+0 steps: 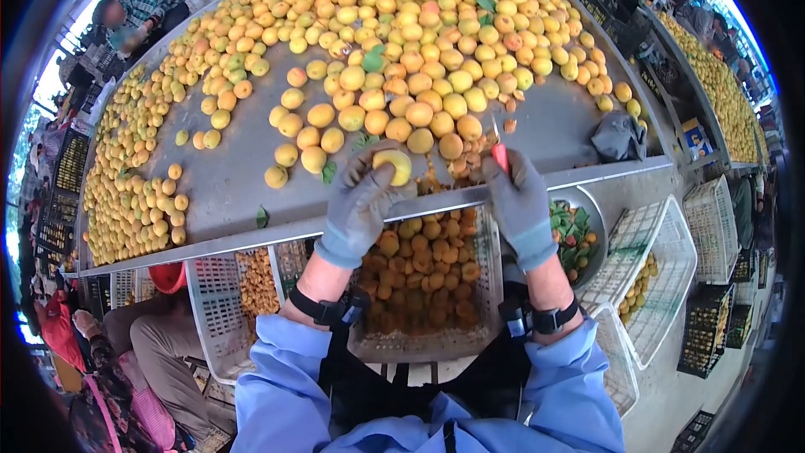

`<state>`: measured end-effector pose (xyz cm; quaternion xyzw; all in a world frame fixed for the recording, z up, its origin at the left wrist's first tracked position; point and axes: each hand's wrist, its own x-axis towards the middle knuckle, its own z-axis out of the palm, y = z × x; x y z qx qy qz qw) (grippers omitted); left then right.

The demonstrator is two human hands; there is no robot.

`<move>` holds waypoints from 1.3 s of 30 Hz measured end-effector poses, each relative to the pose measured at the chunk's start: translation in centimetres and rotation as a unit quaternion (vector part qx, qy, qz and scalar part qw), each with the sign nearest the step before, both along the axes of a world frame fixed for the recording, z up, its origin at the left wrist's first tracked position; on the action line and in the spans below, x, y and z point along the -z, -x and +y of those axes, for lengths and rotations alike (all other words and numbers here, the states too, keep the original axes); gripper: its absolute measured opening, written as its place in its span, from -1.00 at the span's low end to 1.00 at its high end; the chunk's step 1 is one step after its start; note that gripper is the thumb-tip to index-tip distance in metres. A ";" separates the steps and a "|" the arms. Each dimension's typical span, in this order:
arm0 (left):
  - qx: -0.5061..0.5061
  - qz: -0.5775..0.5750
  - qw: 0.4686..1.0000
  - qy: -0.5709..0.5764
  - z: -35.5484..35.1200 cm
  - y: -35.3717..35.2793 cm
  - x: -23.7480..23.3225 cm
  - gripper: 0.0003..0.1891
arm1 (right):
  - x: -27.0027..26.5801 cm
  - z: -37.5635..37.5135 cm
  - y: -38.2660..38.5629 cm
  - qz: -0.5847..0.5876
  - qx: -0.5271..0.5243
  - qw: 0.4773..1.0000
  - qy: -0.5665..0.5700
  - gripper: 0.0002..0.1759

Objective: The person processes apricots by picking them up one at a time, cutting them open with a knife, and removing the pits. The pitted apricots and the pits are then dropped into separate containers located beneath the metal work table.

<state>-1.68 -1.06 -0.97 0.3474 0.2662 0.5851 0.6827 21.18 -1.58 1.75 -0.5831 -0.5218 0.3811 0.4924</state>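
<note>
My left hand, in a grey glove, is closed round a yellow apricot just above the front edge of the metal table. My right hand, gloved too, grips the red handle of a small knife. Its thin blade points up and away from me, apart from the apricot. Beyond both hands spreads a large heap of apricots. Orange scraps and a few pits lie near the blade. Below my hands, a plastic crate holds many apricot pieces.
A crate with small orange-brown pieces stands at left below the table. At right are a metal bowl of leaves and fruit, white crates and a grey plastic bag. A seated person's leg is close at left.
</note>
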 end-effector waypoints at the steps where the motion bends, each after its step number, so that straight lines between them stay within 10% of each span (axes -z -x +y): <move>1: 0.006 -0.019 1.000 0.009 0.0 0.2 0.0 -0.56 | -0.4 -0.1 -0.2 0.021 0.007 1.000 0.017 -0.76; 24: 0.106 -0.069 0.991 -0.039 -0.8 -1.7 -0.6 -0.50 | -2.7 -1.7 1.3 0.123 -0.085 0.984 0.102 -0.75; 28: 0.115 -0.049 0.991 -0.045 -1.3 -2.3 -0.6 -0.51 | -0.9 -1.9 2.2 -0.033 -0.097 0.990 -0.100 -0.74; 39: 0.112 -0.250 0.956 0.107 -0.8 -2.1 0.8 -0.51 | -3.5 -3.0 1.6 0.086 -0.150 0.978 0.118 -0.63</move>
